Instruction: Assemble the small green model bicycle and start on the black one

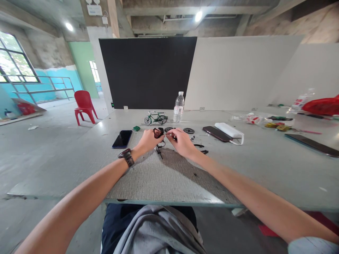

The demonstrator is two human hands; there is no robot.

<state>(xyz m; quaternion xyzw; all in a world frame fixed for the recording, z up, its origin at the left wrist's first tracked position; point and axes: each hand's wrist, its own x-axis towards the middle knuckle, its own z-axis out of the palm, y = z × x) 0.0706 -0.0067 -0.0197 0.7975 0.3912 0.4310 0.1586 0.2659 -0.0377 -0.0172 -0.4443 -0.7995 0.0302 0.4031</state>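
Observation:
My left hand (pixel 150 139), with a dark watch (pixel 127 157) on its wrist, is closed on a small dark frame part (pixel 158 133) above the table. Close on its right, my right hand (pixel 179 139) has its fingers pinched together at that part; whatever lies between them is too small to make out. Thin black pieces (pixel 159 151) hang or lie just below the left fingers. Behind the hands stands a green model bicycle (pixel 155 118). A small black wheel (pixel 189 130) lies beyond the right hand, with another partly hidden between the hands.
On the grey table (pixel 87 158) are a phone (pixel 122 139) at left, a green piece (pixel 136 128), black parts (pixel 199 145), a water bottle (pixel 178 107), a dark phone (pixel 217 134) and a white power bank (pixel 229 130). Another phone (pixel 315 144) and plastic bags lie at right.

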